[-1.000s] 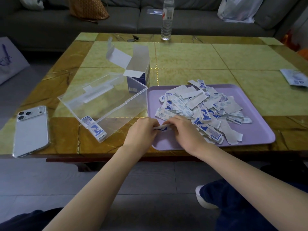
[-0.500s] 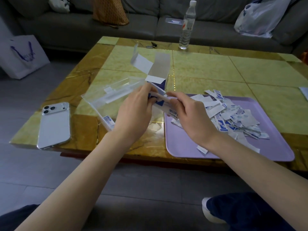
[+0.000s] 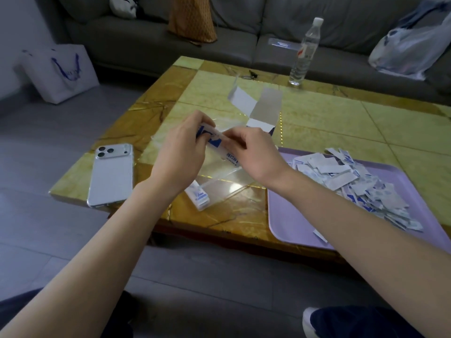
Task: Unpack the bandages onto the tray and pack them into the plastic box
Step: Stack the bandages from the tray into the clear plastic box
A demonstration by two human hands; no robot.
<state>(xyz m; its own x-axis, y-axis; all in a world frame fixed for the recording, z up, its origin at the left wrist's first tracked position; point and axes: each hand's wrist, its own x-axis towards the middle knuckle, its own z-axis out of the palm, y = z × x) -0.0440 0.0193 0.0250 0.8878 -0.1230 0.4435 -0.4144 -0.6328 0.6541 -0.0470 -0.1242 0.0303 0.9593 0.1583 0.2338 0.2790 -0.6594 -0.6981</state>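
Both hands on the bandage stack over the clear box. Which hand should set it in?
Left, probably. The left hand pinches the bandage stack on the side nearest the packed bandages in the plastic box. The right hand sits nearer the tray for the next grab.

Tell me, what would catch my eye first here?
The left hand and right hand pinch a small bundle of bandages above the clear plastic box. To the right, a heap of loose bandages lies on the purple tray; a white phone lies left of the box.
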